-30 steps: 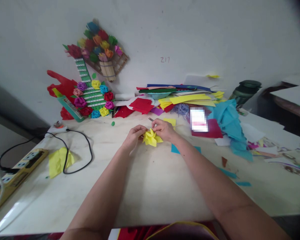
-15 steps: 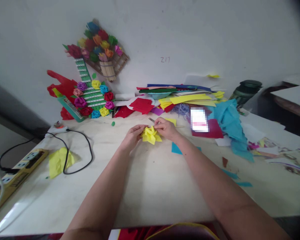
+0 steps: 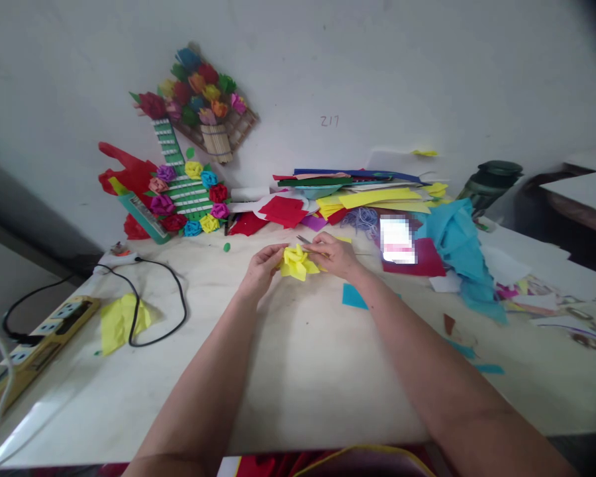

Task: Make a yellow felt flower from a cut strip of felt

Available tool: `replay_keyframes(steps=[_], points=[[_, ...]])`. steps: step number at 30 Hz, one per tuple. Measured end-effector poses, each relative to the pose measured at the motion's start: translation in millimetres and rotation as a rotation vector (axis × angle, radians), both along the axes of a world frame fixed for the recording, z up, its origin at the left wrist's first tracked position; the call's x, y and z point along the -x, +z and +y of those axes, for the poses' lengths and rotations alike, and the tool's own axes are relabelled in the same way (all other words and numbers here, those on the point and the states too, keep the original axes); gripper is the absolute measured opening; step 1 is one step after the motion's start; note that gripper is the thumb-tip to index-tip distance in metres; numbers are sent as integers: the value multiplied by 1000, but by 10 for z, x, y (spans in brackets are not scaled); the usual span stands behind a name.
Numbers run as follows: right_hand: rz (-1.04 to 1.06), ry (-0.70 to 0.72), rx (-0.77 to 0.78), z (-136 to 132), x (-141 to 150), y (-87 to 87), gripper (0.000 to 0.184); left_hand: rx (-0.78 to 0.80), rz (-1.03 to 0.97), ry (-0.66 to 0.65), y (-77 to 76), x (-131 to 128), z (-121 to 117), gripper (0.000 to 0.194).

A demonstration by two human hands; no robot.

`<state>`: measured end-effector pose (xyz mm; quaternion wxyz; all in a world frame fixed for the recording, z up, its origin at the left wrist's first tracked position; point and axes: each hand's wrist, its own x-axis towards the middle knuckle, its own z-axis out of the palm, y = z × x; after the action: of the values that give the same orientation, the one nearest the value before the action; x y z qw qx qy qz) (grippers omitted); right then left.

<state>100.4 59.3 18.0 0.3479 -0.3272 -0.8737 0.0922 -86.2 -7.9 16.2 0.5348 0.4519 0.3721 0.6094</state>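
Between my two hands is a yellow paper flower [image 3: 298,264] with pointed petals spread outward. My left hand [image 3: 265,266] is closed on its left edge, thumb and fingers pinching the paper. My right hand [image 3: 335,255] is closed at the flower's right side around a slim, pointed metal tool [image 3: 304,240]. Its tip sticks out to the left above the flower; my fingers hide the rest, so its exact kind is unclear. A thin stick-like end shows behind that hand. A blue paper square [image 3: 355,296] lies beneath my right wrist.
A paper-rose guitar [image 3: 191,192] and a glue bottle [image 3: 142,215] stand at the back left. Stacked coloured paper [image 3: 377,195] lies along the wall, with a lit phone [image 3: 398,240] before it. A black cable [image 3: 185,298] and power strip [image 3: 54,338] are on the left.
My right fingers have drawn slightly right, away from the flower's middle, and more of the tool shows. The whole view has shifted a little. My left hand keeps its pinch.
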Motion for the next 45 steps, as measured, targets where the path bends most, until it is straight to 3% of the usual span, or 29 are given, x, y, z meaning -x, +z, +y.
replay_keyframes(steps=[4, 10, 15, 22, 30, 39, 41, 45], points=[[35, -76, 78, 47, -80, 15, 31, -44, 30, 62, -11, 24, 21, 30], [110, -151, 369, 109, -112, 16, 34, -113, 58, 135, -78, 48, 80, 32], [172, -153, 565, 49, -46, 109, 36, -143, 58, 149, -97, 31, 91, 33], [265, -62, 879, -107, 59, 253, 23, -207, 95, 135, -38, -65, 34, 33], [382, -65, 845, -62, 95, 193, 14, -131, 20, 105, 19, -80, -3, 37], [374, -47, 836, -96, 113, 221, 13, 245, -63, -108, -30, -41, -7, 38], [378, -35, 811, -97, 114, 217, 15, 256, -49, -134, -39, -23, -7, 37], [393, -14, 767, -64, 116, 160, 20, 224, -15, -66, -55, 3, 7, 39]])
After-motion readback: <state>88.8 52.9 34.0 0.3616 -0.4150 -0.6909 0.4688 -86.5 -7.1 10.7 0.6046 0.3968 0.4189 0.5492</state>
